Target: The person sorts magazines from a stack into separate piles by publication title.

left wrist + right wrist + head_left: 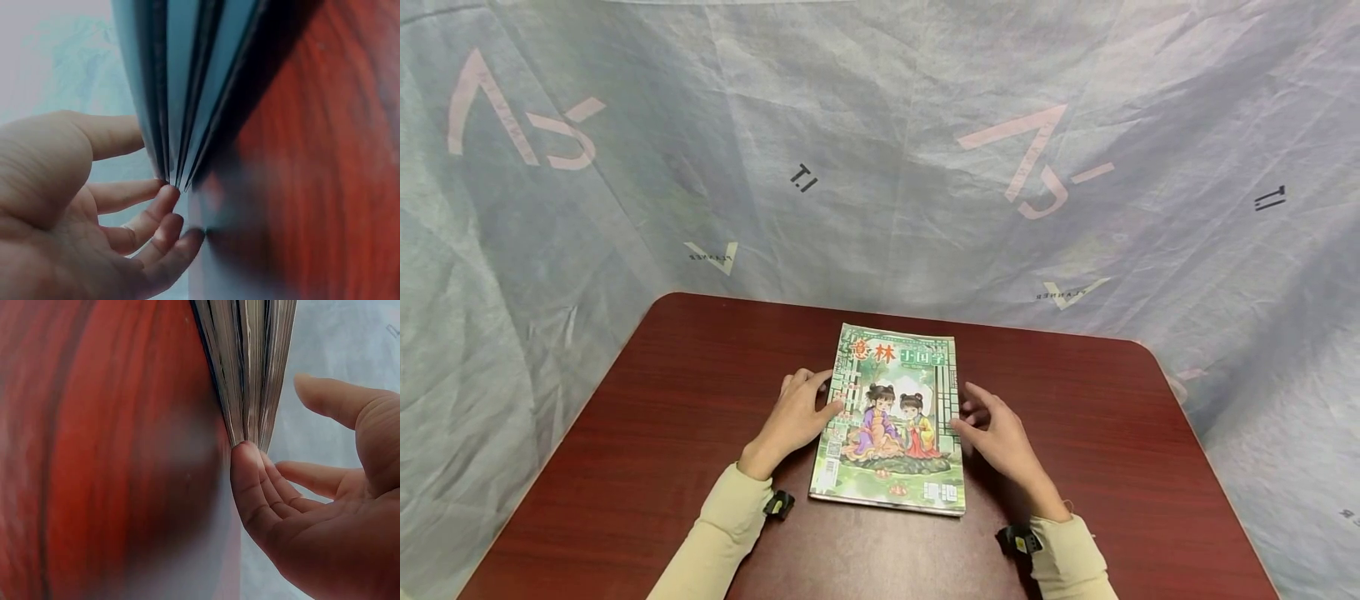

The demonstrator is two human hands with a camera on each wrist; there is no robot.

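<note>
A stack of magazines [895, 467] lies face up at the middle of the table, its top cover green with two cartoon children. My left hand [795, 414] holds its left side, the thumb over the cover's edge and the fingertips against the spines, which the left wrist view shows close up. At the opposite side is my right hand [1004, 435]. Its fingers [247, 472] touch the page edges from the side, while the thumb stands a little apart from the cover in the right wrist view. The stack's underside is hidden.
The dark red wooden table [662, 433] extends on both sides of the stack. A grey printed cloth [880, 125] hangs behind it and at the sides. Each wrist carries a small black camera, one at the left cuff [726, 508] and one at the right.
</note>
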